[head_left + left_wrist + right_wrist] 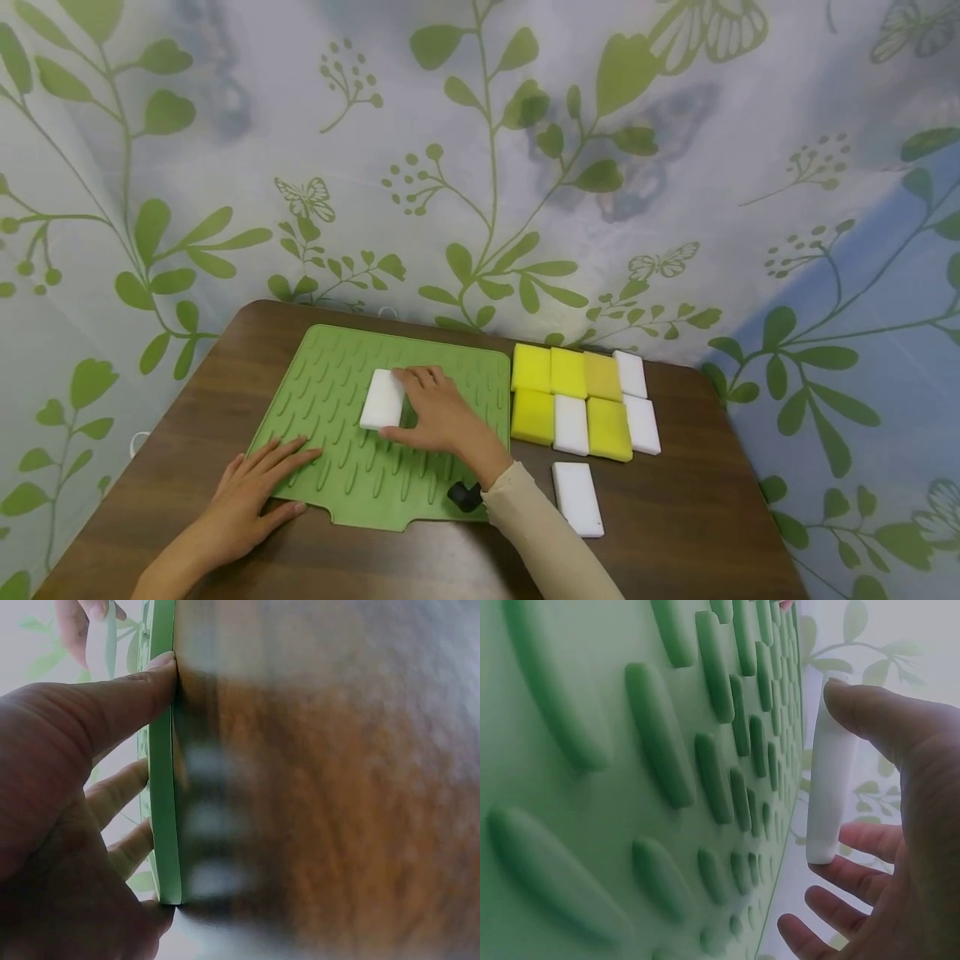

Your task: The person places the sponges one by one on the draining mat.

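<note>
A white block like a melamine sponge [383, 399] is pinched by its ends between the thumb and fingers of my right hand [437, 415], over the ribbed green silicone mat [450, 354]. In the right wrist view the sponge [831, 772] is seen edge-on, a gap apparent between it and the mat's raised ribs [656, 735]. My left hand [251, 500] rests at the mat's lower left corner with spread fingers. The left wrist view shows the thumb [135, 694] against the mat's edge [161, 787], other fingers partly hidden behind it.
Right of the mat, yellow sponges [609, 428] and white sponges [570, 425] lie in two rows. Nearer me, a single white sponge [577, 498] lies on the brown wooden table [675, 533]. A leaf-patterned curtain [360, 167] hangs behind. A small black object [465, 497] is by my right wrist.
</note>
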{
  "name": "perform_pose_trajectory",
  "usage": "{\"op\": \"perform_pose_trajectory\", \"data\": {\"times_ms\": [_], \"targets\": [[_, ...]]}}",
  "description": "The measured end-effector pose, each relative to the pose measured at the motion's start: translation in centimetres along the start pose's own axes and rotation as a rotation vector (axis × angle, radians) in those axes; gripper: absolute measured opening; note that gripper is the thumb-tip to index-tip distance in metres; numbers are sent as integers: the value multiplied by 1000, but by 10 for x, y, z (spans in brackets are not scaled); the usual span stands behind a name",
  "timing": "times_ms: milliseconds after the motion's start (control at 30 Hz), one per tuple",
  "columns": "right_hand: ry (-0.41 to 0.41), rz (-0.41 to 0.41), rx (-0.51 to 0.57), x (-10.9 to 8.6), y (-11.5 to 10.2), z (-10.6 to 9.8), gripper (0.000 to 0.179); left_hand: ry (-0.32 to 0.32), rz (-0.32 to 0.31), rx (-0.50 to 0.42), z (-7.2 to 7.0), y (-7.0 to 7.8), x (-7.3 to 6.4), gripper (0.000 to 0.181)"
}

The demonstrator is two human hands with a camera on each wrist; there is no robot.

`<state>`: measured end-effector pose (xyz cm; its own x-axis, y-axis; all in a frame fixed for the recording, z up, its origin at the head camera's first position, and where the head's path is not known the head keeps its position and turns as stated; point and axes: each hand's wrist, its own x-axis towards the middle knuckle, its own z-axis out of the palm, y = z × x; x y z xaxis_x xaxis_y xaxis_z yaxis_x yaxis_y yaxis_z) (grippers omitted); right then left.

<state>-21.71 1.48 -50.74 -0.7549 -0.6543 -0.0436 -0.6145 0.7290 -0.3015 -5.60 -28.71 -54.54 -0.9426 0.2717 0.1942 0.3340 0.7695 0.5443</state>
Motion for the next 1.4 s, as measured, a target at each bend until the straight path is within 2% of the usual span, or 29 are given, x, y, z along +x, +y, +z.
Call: {"op": "perform_pose_trajectory", "data": {"times_ms": [233, 600, 967, 1200, 1400], "targets": [[-8, -1, 10, 11, -7, 3, 98, 0, -5, 17, 0, -1, -2, 78], [-2, 0, -25, 26, -15, 10, 99, -43, -56, 32, 1, 3, 1, 78], [-6, 4, -46, 45, -19, 9, 100, -12, -27, 46, 0, 4, 3, 77], [9, 13, -74, 57, -20, 5, 100, -29, -37, 52, -2, 6, 8, 77], [2, 20, -75, 63, -25, 10, 100, -38, -52, 65, -1, 5, 3, 76]]}}
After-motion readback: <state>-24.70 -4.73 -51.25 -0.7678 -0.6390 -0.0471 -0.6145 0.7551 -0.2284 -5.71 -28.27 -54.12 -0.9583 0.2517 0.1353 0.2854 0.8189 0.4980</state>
